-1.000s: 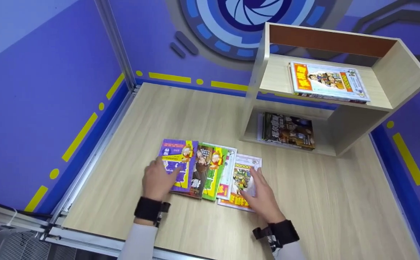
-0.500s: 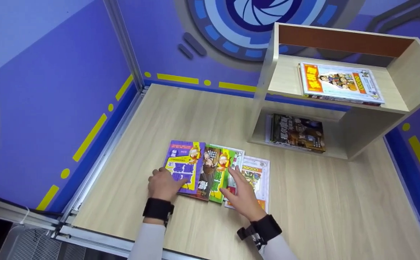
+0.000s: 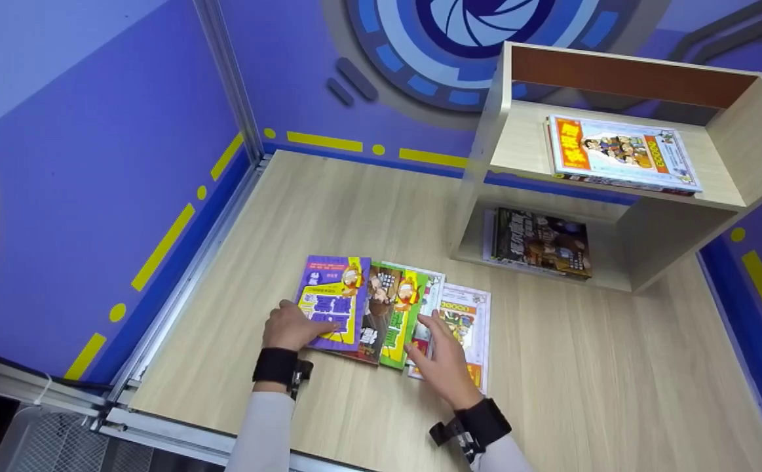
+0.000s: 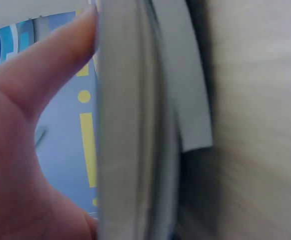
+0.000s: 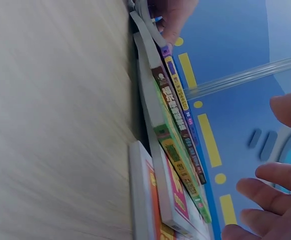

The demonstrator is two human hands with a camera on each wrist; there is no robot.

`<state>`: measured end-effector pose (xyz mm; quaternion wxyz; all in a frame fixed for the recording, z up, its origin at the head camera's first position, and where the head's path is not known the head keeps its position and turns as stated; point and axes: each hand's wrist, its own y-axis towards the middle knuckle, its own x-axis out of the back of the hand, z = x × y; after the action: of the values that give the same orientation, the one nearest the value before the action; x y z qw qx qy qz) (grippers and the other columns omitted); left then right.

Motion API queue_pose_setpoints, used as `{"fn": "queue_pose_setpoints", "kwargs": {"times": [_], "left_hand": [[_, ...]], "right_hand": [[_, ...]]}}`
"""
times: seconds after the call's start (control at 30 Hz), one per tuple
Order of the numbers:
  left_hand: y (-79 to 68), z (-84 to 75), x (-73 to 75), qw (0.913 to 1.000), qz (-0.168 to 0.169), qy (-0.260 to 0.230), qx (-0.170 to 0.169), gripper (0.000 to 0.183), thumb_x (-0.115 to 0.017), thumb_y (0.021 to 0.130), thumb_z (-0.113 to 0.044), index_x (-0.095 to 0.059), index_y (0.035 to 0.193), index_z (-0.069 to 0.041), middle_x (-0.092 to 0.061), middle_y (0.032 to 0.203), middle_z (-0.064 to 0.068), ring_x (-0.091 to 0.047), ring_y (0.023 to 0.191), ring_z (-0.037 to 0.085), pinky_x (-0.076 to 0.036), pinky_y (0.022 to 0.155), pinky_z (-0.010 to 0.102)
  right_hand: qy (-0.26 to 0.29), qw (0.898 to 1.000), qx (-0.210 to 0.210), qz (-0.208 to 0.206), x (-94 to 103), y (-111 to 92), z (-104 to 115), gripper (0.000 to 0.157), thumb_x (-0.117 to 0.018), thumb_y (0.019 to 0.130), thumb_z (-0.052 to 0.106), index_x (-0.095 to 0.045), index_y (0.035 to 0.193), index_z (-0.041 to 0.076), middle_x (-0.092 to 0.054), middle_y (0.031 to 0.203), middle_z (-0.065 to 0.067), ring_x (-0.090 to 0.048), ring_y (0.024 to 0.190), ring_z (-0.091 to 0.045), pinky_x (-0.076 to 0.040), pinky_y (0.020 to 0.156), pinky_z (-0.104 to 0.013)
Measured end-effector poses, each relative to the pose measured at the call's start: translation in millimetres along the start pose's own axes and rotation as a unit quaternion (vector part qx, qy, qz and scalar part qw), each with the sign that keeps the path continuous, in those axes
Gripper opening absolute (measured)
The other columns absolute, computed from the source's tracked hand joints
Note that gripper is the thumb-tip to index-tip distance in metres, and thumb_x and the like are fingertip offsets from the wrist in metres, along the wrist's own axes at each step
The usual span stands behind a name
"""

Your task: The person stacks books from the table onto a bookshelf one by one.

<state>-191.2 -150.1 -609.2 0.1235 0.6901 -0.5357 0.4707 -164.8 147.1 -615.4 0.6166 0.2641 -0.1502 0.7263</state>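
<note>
Several comic books lie overlapped in a fanned row on the table. A purple book is topmost at the left, then a dark brown book, a green book, a white book and another white one with an orange title at the right. My left hand holds the purple book's left edge, thumb across its cover; the other fingers are mostly hidden. My right hand hovers over the white books beside the green one. In the right wrist view its spread fingers stand apart from the spines.
A two-tier wooden shelf stands at the back right. White comic books lie flat on its upper tier, and dark-covered books on the lower. A blue wall with a metal post borders the table.
My right hand has moved left, from the orange-titled book to beside the green one. The left hand has shifted slightly along the purple book's edge. The head view has turned a little.
</note>
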Motion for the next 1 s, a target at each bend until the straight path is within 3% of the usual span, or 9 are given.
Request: {"fn": "queue_pose_setpoints", "kwargs": {"times": [0.17, 0.3, 0.47, 0.6, 0.7, 0.8, 1.0], "left_hand": [[-0.6, 2.8, -0.9, 0.9994, -0.026, -0.022, -0.009, 0.096, -0.075, 0.063, -0.064, -0.040, 0.123, 0.003, -0.052, 0.103, 0.016, -0.054, 0.091, 0.030, -0.047, 0.070, 0.038], [-0.1, 0.4, 0.0, 0.9960, -0.065, -0.046, -0.041, 0.073, -0.069, 0.079, -0.051, -0.040, 0.120, 0.002, -0.059, 0.098, 0.018, -0.060, 0.090, 0.032, -0.048, 0.071, 0.041], [-1.3, -6.9, 2.6, 0.9793, -0.124, -0.093, -0.130, 0.041, -0.058, 0.091, -0.038, -0.045, 0.111, -0.004, -0.063, 0.084, 0.016, -0.062, 0.079, 0.031, -0.047, 0.067, 0.041], [-9.1, -13.9, 6.1, 0.9609, -0.132, -0.139, -0.199, 0.028, -0.051, 0.096, -0.035, -0.044, 0.106, -0.010, -0.052, 0.069, 0.007, -0.050, 0.061, 0.022, -0.040, 0.055, 0.032], [-17.5, -22.1, 10.3, 0.9455, -0.111, -0.183, -0.245, 0.026, -0.049, 0.097, -0.036, -0.042, 0.105, -0.012, -0.044, 0.066, 0.003, -0.042, 0.054, 0.016, -0.034, 0.048, 0.026], [-26.4, -33.9, 11.9, 0.9319, -0.066, -0.216, -0.284, 0.026, -0.050, 0.096, -0.038, -0.042, 0.105, -0.015, -0.045, 0.067, 0.002, -0.041, 0.052, 0.013, -0.034, 0.044, 0.024], [-43.8, -58.2, -7.7, 0.9089, 0.064, -0.256, -0.323, 0.027, -0.053, 0.095, -0.039, -0.042, 0.105, -0.016, -0.056, 0.077, 0.005, -0.056, 0.058, 0.011, -0.047, 0.048, 0.025]], "right_hand": [[-0.002, 1.000, -0.003, 0.000, -0.4, -2.3, -0.5, 0.058, -0.067, 0.085, 0.039, -0.049, 0.135, 0.016, -0.036, 0.151, -0.016, -0.031, 0.142, -0.032, -0.030, 0.113, -0.054], [-0.004, 1.000, 0.012, -0.022, 4.2, -1.2, -1.0, 0.054, -0.068, 0.085, 0.035, -0.051, 0.133, 0.016, -0.039, 0.148, -0.018, -0.034, 0.140, -0.035, -0.032, 0.111, -0.054], [-0.009, 0.999, 0.003, -0.036, 11.5, -2.6, -4.7, 0.053, -0.068, 0.086, 0.033, -0.051, 0.133, 0.017, -0.040, 0.148, -0.016, -0.038, 0.138, -0.032, -0.038, 0.108, -0.053], [0.000, 0.999, -0.026, -0.032, 19.7, -4.7, -8.7, 0.050, -0.067, 0.086, 0.032, -0.051, 0.133, 0.022, -0.049, 0.141, -0.004, -0.047, 0.131, -0.023, -0.045, 0.103, -0.047], [0.025, 0.998, -0.051, -0.035, 32.1, -4.9, -11.2, 0.047, -0.064, 0.089, 0.032, -0.050, 0.133, 0.024, -0.052, 0.136, 0.001, -0.049, 0.128, -0.018, -0.045, 0.105, -0.043], [0.081, 0.993, -0.071, -0.052, 50.7, -3.5, -12.5, 0.044, -0.060, 0.092, 0.031, -0.050, 0.133, 0.019, -0.052, 0.137, -0.002, -0.049, 0.128, -0.017, -0.043, 0.107, -0.039], [0.233, 0.964, -0.106, -0.075, 93.3, -1.7, -9.9, 0.040, -0.049, 0.098, 0.020, -0.045, 0.136, 0.008, -0.052, 0.133, -0.012, -0.052, 0.122, -0.023, -0.048, 0.099, -0.024]]}}
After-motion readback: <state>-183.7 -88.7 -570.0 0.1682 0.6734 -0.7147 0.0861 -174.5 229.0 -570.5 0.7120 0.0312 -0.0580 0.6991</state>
